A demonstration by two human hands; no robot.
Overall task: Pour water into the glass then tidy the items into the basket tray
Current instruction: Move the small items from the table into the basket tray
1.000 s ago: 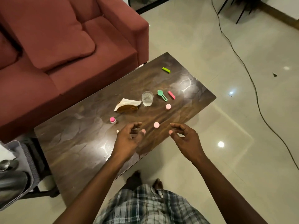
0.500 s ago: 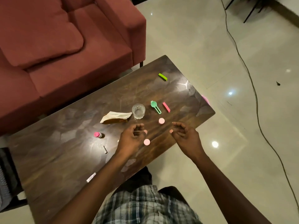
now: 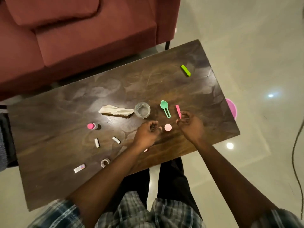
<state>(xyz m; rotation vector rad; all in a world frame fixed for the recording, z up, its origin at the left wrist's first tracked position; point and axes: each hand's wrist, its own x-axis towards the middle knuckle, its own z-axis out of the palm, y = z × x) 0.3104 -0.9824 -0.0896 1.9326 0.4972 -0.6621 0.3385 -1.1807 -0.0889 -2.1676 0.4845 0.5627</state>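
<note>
now that both have moved forward, left hand (image 3: 148, 132) and right hand (image 3: 190, 126) flank round pale-pink disc (image 3: 168, 127) on dark wooden table (image 3: 49, 132), fingers loosely curled, holding nothing

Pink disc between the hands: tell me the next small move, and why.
Probably the left hand should reach slightly right and pinch the pink disc. It lies flat on the table between the left hand and the right hand, touching neither. Both hands hover loosely curled and look empty, and the left one is nearest.
</note>
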